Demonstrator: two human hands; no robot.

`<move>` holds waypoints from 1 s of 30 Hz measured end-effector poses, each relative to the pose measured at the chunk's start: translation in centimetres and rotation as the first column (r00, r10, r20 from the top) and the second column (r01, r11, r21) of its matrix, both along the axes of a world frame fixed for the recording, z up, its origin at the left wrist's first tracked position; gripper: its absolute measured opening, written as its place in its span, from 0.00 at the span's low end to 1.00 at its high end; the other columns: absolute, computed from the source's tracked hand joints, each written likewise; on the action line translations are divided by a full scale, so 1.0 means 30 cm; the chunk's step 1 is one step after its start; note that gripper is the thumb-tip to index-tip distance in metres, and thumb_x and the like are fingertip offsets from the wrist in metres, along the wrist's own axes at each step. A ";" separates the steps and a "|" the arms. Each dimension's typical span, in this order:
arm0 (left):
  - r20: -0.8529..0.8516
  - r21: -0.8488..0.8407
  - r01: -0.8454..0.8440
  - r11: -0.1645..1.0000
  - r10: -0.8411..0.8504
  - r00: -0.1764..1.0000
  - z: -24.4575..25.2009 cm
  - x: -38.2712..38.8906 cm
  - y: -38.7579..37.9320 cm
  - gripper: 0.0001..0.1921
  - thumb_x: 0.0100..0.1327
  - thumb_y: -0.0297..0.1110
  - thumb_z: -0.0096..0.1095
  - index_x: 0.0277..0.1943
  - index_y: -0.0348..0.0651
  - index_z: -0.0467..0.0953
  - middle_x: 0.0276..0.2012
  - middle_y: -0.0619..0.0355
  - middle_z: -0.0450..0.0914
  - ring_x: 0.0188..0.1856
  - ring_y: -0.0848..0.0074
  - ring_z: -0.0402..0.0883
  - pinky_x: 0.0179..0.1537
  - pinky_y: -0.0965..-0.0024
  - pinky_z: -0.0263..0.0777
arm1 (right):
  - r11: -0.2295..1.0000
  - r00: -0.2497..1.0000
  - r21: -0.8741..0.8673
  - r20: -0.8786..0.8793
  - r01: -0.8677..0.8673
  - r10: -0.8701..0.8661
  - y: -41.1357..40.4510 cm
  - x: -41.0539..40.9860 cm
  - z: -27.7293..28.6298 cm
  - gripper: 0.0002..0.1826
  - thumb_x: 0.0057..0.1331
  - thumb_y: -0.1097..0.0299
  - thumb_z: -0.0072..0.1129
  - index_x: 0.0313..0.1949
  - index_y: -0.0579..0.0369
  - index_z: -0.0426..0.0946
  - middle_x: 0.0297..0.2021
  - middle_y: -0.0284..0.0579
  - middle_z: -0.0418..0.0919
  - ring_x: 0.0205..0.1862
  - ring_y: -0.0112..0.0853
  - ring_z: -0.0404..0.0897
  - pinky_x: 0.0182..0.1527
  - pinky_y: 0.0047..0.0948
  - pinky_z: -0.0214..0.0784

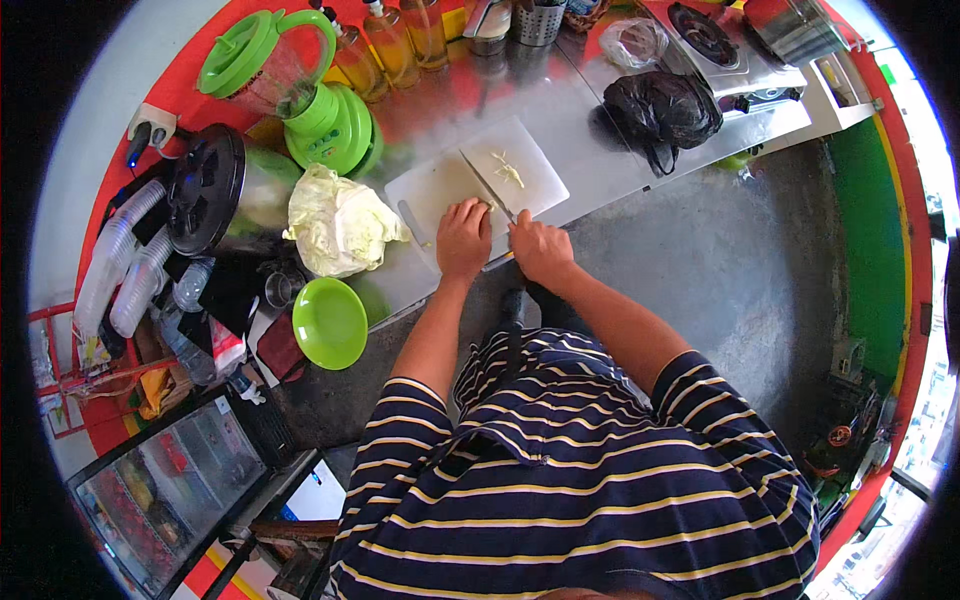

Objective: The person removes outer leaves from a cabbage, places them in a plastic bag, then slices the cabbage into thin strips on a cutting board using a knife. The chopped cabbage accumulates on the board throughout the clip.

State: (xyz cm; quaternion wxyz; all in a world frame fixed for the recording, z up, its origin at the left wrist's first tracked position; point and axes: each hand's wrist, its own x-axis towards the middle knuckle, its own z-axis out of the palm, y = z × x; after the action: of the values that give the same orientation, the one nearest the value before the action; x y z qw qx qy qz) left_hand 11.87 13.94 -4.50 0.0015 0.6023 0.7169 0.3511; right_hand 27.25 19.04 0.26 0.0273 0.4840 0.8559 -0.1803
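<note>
A white cutting board [536, 161] lies on the steel counter before me. My right hand [541, 244] is closed around the handle of a kitchen knife [480, 174], whose blade slants away across the board. At the board's near edge, my left hand [463, 236] presses a small pale piece of vegetable [491, 205] with its fingertips, just left of the blade. Thin pale shreds [508, 171] lie on the board to the right of the knife. A cabbage head [341, 221] with loose outer leaves sits left of the board.
A green blender [330, 127], oil bottles [390, 49] and a black-lidded container [214, 187] line the back and left. Near the counter's left end is a green bowl [330, 322]. A black plastic bag [664, 112] and a gas stove [739, 67] stand to the right.
</note>
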 end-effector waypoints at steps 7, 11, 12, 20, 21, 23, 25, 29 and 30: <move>0.049 -0.008 -0.043 0.999 0.044 0.998 -0.019 -0.007 -0.007 0.08 0.65 0.31 0.63 0.44 0.41 0.83 0.48 0.56 0.83 0.51 0.57 0.79 0.54 0.56 0.73 | 0.995 0.999 -0.092 0.033 0.038 -0.035 -0.100 0.040 -0.006 0.19 0.79 0.52 0.44 0.44 0.58 0.69 0.29 0.57 0.86 0.34 0.52 0.88 0.38 0.50 0.81; 0.046 -0.001 -0.036 0.999 0.036 0.998 -0.005 0.005 0.004 0.08 0.65 0.31 0.64 0.44 0.41 0.83 0.48 0.56 0.83 0.51 0.56 0.79 0.54 0.56 0.73 | 1.000 1.000 0.005 0.016 0.022 -0.022 -0.047 0.016 -0.028 0.18 0.78 0.52 0.46 0.44 0.56 0.71 0.27 0.51 0.86 0.30 0.46 0.88 0.33 0.46 0.80; 0.052 0.004 -0.022 1.000 0.022 0.998 -0.002 0.005 0.006 0.08 0.64 0.31 0.64 0.44 0.41 0.83 0.48 0.56 0.83 0.51 0.57 0.79 0.54 0.56 0.74 | 1.000 1.000 0.026 -0.011 -0.009 0.009 -0.019 0.003 -0.025 0.19 0.79 0.52 0.46 0.44 0.57 0.70 0.26 0.52 0.86 0.30 0.48 0.88 0.33 0.47 0.80; 0.050 0.010 -0.041 0.999 0.041 0.998 -0.016 -0.006 -0.005 0.08 0.64 0.30 0.64 0.44 0.41 0.82 0.49 0.56 0.83 0.51 0.56 0.79 0.54 0.56 0.74 | 1.000 0.999 -0.016 0.044 -0.007 0.008 -0.075 0.016 -0.003 0.19 0.79 0.52 0.46 0.45 0.58 0.70 0.28 0.55 0.86 0.33 0.50 0.88 0.36 0.48 0.81; 0.054 0.009 -0.037 0.999 0.037 0.998 -0.019 -0.008 -0.007 0.07 0.63 0.30 0.64 0.43 0.41 0.82 0.49 0.56 0.83 0.51 0.57 0.79 0.55 0.56 0.73 | 0.999 0.999 -0.042 0.029 0.014 -0.013 -0.079 0.016 -0.006 0.19 0.79 0.52 0.46 0.46 0.58 0.70 0.29 0.56 0.86 0.34 0.51 0.88 0.37 0.48 0.81; 0.069 -0.014 -0.027 1.000 0.028 0.997 -0.017 -0.004 -0.013 0.08 0.63 0.30 0.64 0.43 0.40 0.82 0.50 0.56 0.83 0.52 0.57 0.78 0.57 0.57 0.73 | 0.998 0.999 -0.059 0.019 0.028 -0.026 -0.053 0.007 -0.003 0.19 0.78 0.52 0.46 0.46 0.58 0.70 0.30 0.57 0.87 0.35 0.51 0.89 0.37 0.49 0.81; 0.075 -0.025 -0.019 1.000 0.021 0.997 -0.007 0.001 -0.002 0.08 0.63 0.30 0.64 0.44 0.40 0.82 0.50 0.56 0.83 0.52 0.58 0.78 0.57 0.57 0.73 | 0.999 0.999 -0.003 0.039 -0.034 0.034 -0.002 -0.011 0.011 0.19 0.79 0.53 0.46 0.46 0.58 0.71 0.31 0.57 0.87 0.36 0.52 0.88 0.38 0.50 0.81; 0.083 -0.006 -0.013 1.000 0.013 0.996 -0.011 -0.007 -0.005 0.08 0.63 0.30 0.65 0.44 0.41 0.81 0.50 0.56 0.83 0.52 0.58 0.79 0.56 0.56 0.73 | 0.997 0.996 0.005 0.040 -0.079 0.079 0.006 -0.021 0.049 0.19 0.79 0.53 0.45 0.46 0.59 0.70 0.31 0.57 0.87 0.37 0.53 0.88 0.39 0.52 0.81; 0.081 -0.005 -0.023 1.000 0.024 0.996 -0.015 -0.009 -0.008 0.08 0.63 0.30 0.65 0.44 0.41 0.81 0.50 0.56 0.83 0.52 0.58 0.79 0.56 0.56 0.73 | 0.998 0.997 -0.008 0.048 -0.061 0.061 -0.018 -0.009 0.037 0.19 0.79 0.53 0.45 0.46 0.59 0.70 0.31 0.57 0.87 0.36 0.53 0.88 0.39 0.51 0.81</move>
State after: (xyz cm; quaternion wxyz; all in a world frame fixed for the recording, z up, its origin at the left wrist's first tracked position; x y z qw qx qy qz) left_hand 11.61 13.69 -4.94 0.0277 0.5790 0.7240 0.3739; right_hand 26.98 18.51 1.36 0.0550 0.4618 0.8688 -0.1702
